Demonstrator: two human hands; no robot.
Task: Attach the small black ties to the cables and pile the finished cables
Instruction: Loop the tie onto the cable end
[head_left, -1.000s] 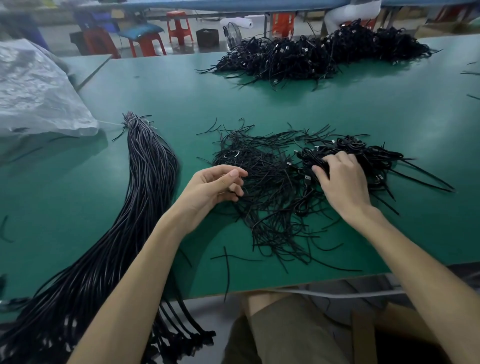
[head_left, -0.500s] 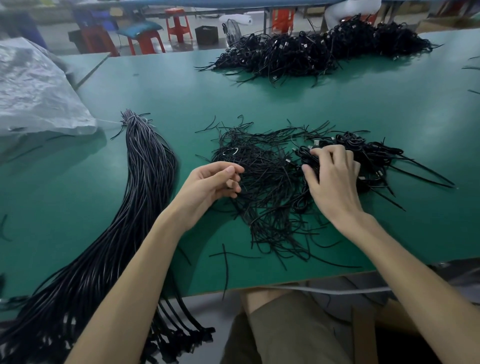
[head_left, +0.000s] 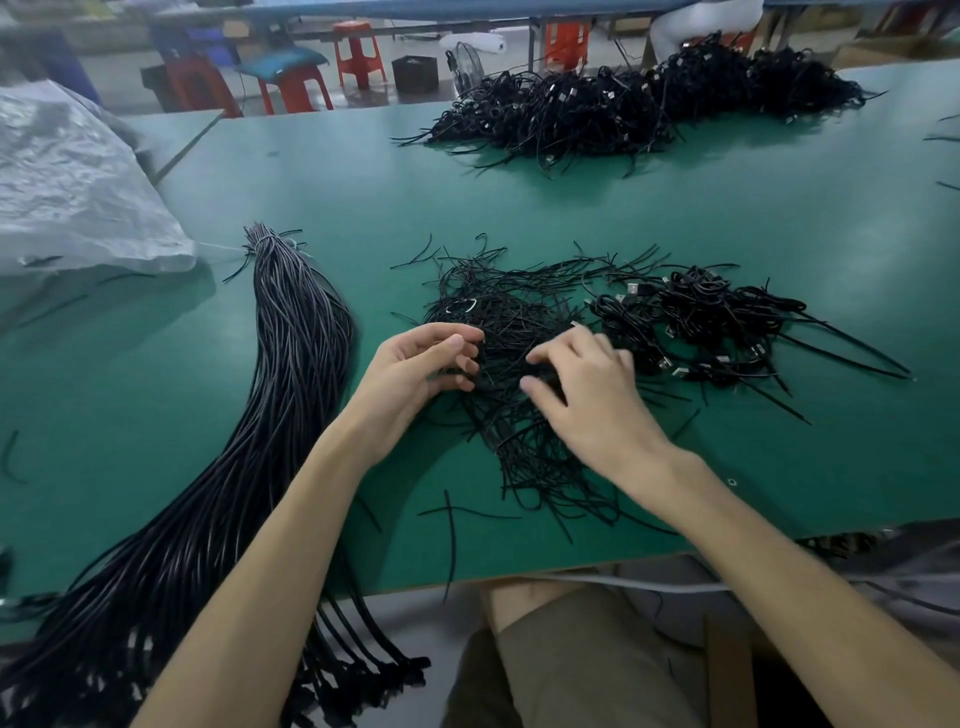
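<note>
A long bundle of cables is lying along the left of the table. The left hand is curling its fingers at the edge of the heap of black ties; whether they are pinching one, I cannot tell. The right hand is resting spread fingers on that heap. The finished cables are lying piled just to its right.
</note>
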